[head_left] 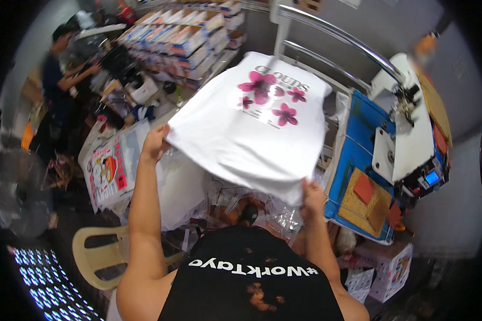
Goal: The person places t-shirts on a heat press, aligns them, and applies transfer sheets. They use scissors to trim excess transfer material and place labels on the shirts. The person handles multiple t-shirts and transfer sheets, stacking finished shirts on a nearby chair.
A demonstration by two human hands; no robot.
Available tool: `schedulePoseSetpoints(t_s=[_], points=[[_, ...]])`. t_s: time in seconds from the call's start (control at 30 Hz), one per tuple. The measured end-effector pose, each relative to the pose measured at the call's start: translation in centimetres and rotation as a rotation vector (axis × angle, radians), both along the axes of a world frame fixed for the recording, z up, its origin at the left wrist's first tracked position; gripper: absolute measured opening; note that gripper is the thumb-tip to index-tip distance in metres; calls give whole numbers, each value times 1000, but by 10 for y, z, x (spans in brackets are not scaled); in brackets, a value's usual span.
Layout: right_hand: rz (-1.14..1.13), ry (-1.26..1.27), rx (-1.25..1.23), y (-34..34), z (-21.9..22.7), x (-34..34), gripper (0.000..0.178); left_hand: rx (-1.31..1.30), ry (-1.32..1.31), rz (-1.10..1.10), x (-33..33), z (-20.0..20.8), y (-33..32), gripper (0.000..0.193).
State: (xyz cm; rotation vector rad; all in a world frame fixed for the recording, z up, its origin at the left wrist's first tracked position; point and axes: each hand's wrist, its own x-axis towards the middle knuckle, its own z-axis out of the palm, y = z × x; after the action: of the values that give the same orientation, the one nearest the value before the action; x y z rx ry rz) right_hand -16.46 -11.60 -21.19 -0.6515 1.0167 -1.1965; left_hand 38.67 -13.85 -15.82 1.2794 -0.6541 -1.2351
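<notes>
A white T-shirt (pixel 241 142) with pink flowers and dark lettering printed on it is spread out in front of me. My left hand (pixel 156 142) pinches its near left corner, and my right hand (pixel 313 197) grips the near right corner. The cloth sags slightly between them, and its far end reaches toward a metal-railed frame. Just right of the shirt stands a heat press with a blue board (pixel 359 144). Left of my left hand lies a clear sheet with a colourful bowl print (pixel 107 168).
Stacked cardboard boxes (pixel 171 40) fill the far left table. Another person (pixel 61 80) works at the left. A beige plastic chair (pixel 99 257) stands near my left elbow. The press's white arm (pixel 412 128) and chrome rails (pixel 343 45) rise at the right. Printed boxes (pixel 388 270) sit low right.
</notes>
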Motion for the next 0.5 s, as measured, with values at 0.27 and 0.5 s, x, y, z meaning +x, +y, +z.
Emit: schedulePoseSetpoints(t_s=[0.27,0.5], points=[[-375,-164,-692,-98,313,25,48,-638,816,-68,-73,49,188,26],[711,173,-746,28,422,326,44,-1049,58,668,-30,108,582,40]])
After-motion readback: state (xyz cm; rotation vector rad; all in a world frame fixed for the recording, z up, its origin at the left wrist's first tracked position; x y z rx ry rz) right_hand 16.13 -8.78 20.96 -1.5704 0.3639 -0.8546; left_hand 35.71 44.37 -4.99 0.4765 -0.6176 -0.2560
